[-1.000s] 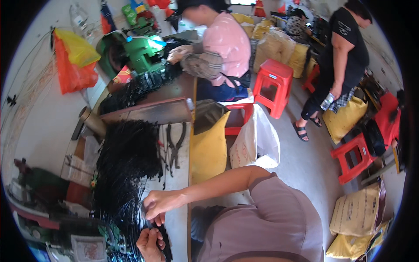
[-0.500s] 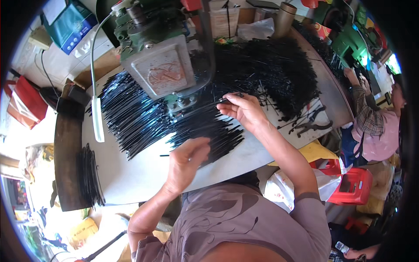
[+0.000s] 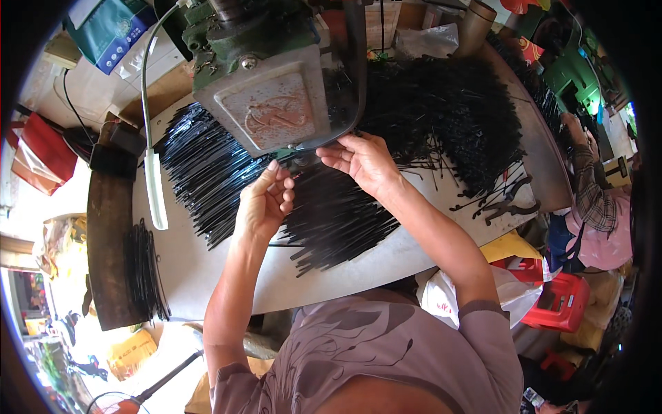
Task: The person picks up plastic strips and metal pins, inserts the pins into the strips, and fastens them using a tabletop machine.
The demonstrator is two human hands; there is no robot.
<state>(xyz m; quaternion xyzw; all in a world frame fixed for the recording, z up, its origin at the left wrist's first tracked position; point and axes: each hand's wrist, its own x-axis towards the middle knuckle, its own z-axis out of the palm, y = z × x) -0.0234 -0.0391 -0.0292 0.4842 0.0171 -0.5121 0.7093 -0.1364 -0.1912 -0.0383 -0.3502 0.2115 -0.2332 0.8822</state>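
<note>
A green press-like machine [image 3: 276,103] with a grey cover plate stands over the table, its lower end between and just above my hands. My left hand [image 3: 262,203] is raised at its lower left, fingers curled in and thumb pointing up; what they hold, if anything, is hidden. My right hand [image 3: 362,162] is pinched close under the machine's right edge, on a thin black rod that is mostly out of sight there. Beneath my hands lies a bundle of thin black rods [image 3: 338,231], with a second, shinier bundle [image 3: 207,183] to the left.
A large heap of black rods [image 3: 448,103] covers the back right. Pliers [image 3: 510,203] lie by the right edge. A white tube lamp [image 3: 156,193] hangs at left, above a small rod bundle [image 3: 141,276]. Another person's plaid sleeve [image 3: 594,200] shows at far right.
My left hand has moved up to the machine, and my right hand slightly up and left, under its edge. The machine appears larger and lower in view.
</note>
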